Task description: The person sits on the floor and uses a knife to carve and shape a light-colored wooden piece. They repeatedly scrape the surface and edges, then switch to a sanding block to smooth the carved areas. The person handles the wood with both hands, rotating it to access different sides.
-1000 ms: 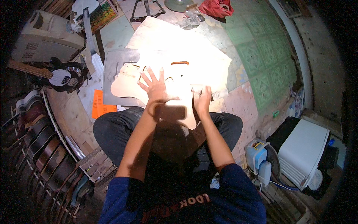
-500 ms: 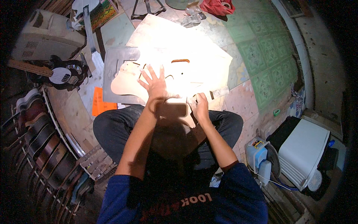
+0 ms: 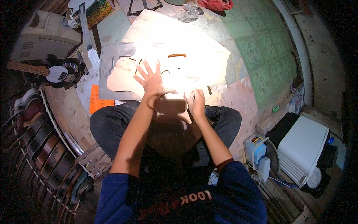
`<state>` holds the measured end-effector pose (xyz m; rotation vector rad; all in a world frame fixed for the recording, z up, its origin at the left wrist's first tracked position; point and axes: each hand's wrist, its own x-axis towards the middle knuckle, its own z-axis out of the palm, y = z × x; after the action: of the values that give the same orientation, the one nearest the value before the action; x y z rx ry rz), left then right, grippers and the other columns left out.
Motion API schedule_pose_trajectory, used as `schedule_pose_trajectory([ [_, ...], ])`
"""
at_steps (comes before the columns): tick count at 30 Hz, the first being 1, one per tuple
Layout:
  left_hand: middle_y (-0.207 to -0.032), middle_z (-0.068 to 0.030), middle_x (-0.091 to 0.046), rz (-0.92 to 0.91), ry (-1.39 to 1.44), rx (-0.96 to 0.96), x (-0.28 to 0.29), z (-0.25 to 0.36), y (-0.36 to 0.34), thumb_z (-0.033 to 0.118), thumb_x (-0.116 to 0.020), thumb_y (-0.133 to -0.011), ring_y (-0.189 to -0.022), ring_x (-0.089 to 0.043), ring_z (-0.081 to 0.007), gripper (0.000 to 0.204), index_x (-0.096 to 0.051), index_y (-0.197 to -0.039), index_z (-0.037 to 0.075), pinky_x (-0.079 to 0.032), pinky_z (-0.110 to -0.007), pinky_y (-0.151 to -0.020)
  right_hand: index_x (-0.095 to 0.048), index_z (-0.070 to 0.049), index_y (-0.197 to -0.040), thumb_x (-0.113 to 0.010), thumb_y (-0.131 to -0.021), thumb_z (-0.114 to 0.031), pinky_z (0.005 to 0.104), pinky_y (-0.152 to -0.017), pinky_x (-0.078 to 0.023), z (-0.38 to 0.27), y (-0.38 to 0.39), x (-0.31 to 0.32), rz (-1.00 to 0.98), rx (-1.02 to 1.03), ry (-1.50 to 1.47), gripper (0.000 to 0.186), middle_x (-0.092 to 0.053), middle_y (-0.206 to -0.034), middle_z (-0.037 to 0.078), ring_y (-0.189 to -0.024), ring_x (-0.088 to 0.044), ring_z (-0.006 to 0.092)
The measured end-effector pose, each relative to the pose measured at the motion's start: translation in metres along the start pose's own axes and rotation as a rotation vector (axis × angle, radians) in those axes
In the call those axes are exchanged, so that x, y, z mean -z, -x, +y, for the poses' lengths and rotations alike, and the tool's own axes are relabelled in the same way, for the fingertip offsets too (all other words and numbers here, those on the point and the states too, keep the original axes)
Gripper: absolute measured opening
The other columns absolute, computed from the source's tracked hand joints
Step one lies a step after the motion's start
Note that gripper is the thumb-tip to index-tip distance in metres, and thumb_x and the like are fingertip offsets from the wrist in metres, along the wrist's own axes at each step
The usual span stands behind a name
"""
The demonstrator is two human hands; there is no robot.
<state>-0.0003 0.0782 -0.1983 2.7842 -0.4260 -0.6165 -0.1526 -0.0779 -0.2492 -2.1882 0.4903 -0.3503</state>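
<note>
Under a strong light, a pale flat piece (image 3: 121, 80) with a guitar-body outline and cut-out slots lies in front of me. My left hand (image 3: 152, 84) rests flat on it, fingers spread, nothing gripped. At the piece's near right edge, my right hand (image 3: 195, 104) is closed with its fingers curled. Glare and the fingers hide whatever it may hold. Beneath the piece are a grey sheet (image 3: 107, 65) at the left and a larger pale board (image 3: 220, 56). Glare washes out much of the middle.
An orange sheet (image 3: 97, 102) lies by my left knee. A black bass guitar (image 3: 59, 72) is farther left, below a dusty cabinet-like casing (image 3: 48, 39). Guitar bodies (image 3: 48, 149) stand racked at lower left. A white box-shaped appliance (image 3: 304, 145) stands at the right.
My right hand has turned slightly and its fingers have shifted along the edge. My left hand stays flat on the piece. The whole view has shifted a little.
</note>
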Motion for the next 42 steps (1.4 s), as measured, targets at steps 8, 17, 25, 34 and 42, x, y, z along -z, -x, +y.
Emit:
schedule_pose_trajectory([
  [8,-0.157,-0.0393,0.002,-0.006,-0.014,0.008,0.004,0.000,-0.001,0.074,-0.087,-0.036,-0.142,0.007,-0.0631,0.154,-0.018,-0.158,0.010,-0.004,-0.084,-0.100,-0.057,0.003,-0.084,-0.077,-0.080,-0.001,0.0365,-0.074,-0.049,-0.020,-0.017,0.000,0.011,-0.018,0.007,0.020,-0.057,-0.092,0.017,-0.084,-0.058,0.0301],
  [17,-0.156,-0.0399,0.001,0.048,0.001,-0.015,0.003,0.000,0.001,0.074,-0.087,-0.035,-0.141,0.005,-0.0641,0.155,-0.018,-0.158,0.009,-0.005,-0.084,-0.100,-0.054,0.002,-0.083,-0.077,-0.080,-0.002,0.0367,-0.070,-0.049,-0.017,-0.018,-0.009,0.091,-0.057,-0.205,0.024,-0.055,-0.088,0.016,-0.079,-0.057,0.0285],
  [25,-0.156,-0.0394,0.002,0.030,-0.004,-0.006,0.003,-0.001,0.002,0.075,-0.086,-0.033,-0.142,0.007,-0.0636,0.157,-0.018,-0.158,0.009,-0.005,-0.084,-0.100,-0.055,0.001,-0.086,-0.079,-0.078,-0.005,0.0374,-0.069,-0.047,-0.016,-0.010,-0.004,0.061,-0.040,-0.061,0.027,-0.055,-0.089,0.016,-0.079,-0.055,0.0285],
  [34,-0.156,-0.0406,0.003,0.026,0.009,-0.029,0.002,-0.002,0.002,0.076,-0.086,-0.032,-0.141,0.010,-0.0641,0.159,-0.017,-0.158,0.008,-0.004,-0.084,-0.100,-0.055,0.002,-0.087,-0.077,-0.083,-0.008,0.0380,-0.069,-0.049,-0.001,-0.005,-0.005,0.033,-0.006,0.083,0.025,-0.055,-0.091,0.018,-0.076,-0.057,0.0300],
  [42,-0.158,-0.0374,0.000,0.011,0.022,0.042,0.006,0.002,0.003,0.067,-0.091,-0.034,-0.143,0.003,-0.0630,0.152,-0.022,-0.158,0.012,-0.006,-0.081,-0.103,-0.056,0.003,-0.088,-0.076,-0.082,-0.006,0.0372,-0.073,-0.048,-0.014,0.005,0.012,-0.073,-0.188,-0.001,0.023,-0.056,-0.091,0.017,-0.082,-0.058,0.0283],
])
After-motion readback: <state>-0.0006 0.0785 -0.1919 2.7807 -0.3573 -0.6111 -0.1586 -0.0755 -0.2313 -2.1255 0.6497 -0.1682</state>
